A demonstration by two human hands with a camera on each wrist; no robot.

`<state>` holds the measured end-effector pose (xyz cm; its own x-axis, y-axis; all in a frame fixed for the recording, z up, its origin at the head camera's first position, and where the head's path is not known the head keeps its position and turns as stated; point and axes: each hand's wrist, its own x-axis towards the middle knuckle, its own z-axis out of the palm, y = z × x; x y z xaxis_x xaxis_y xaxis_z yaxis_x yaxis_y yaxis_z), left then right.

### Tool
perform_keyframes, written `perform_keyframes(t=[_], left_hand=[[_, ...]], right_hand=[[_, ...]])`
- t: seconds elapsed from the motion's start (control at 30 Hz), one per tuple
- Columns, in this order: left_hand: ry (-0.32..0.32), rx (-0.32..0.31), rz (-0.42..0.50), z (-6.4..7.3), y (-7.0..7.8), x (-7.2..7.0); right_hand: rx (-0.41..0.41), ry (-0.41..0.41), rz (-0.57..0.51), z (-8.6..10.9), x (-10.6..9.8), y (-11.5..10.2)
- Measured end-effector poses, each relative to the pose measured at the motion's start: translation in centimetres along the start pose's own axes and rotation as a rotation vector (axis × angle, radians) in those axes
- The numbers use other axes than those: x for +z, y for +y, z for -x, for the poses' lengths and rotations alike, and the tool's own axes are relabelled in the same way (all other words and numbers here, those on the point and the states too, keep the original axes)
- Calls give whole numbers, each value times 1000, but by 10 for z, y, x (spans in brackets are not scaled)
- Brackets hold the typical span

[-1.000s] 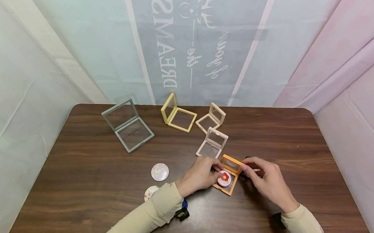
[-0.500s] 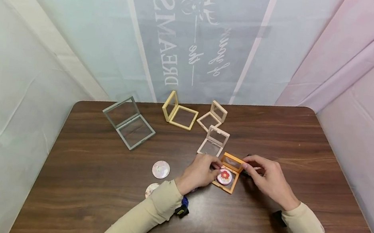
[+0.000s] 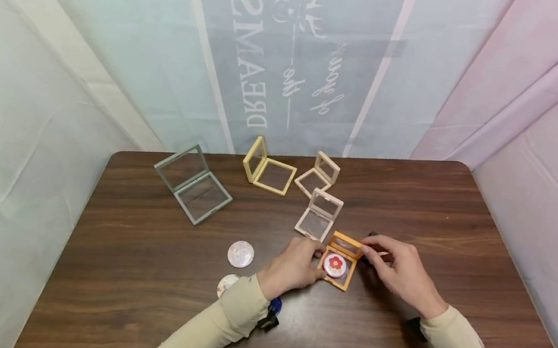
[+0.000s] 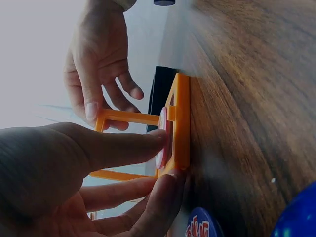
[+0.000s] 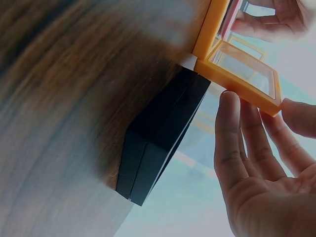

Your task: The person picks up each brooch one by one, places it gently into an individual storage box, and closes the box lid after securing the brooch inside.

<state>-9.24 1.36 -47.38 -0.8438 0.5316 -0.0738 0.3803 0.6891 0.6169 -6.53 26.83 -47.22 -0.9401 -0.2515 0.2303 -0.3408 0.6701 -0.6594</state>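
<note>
A small orange hinged frame case [image 3: 343, 285] lies on the table with its clear-windowed lid raised. Inside its base is a round badge [image 3: 334, 265] with a red flower on white and a pink edge. My left hand [image 3: 292, 267] holds the left side of the case; in the left wrist view its thumb [image 4: 133, 148] overlaps the badge and a finger meets the base's edge. On the other side, my right hand [image 3: 405, 272] pinches the raised lid [image 5: 244, 74] at its corner between thumb and fingers. A black box [image 5: 163, 128] stands close to the orange case, mostly hidden under the right hand from above.
Behind stand more opened frame cases: grey-green [image 3: 202, 197], yellow [image 3: 275, 176], beige [image 3: 313, 183] and pale pink [image 3: 315, 223]. Two pale round badges [image 3: 241, 254] lie left of the left hand, one partly behind the sleeve. A blue lettered badge [image 4: 200, 224] lies near the left wrist.
My left fingers have slid off the flower badge to the case's left edge, the thumb moving down and back. The right hand stays at the lid.
</note>
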Motion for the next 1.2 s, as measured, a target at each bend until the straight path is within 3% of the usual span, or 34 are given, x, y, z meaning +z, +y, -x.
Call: perform_keyframes(t=[0.5, 0.83, 1.07, 1.2], left_hand=[[-12, -6, -5, 0, -4, 3], [-26, -20, -10, 2, -3, 3], [-14, -22, 56, 3, -3, 4], [-12, -33, 100, 4, -2, 5]], right_hand=[[-78, -12, 8, 7, 4, -8], [-198, -26, -1, 16, 10, -13], [-194, -67, -19, 22, 15, -13], [-216, -81, 39, 25, 19, -14]])
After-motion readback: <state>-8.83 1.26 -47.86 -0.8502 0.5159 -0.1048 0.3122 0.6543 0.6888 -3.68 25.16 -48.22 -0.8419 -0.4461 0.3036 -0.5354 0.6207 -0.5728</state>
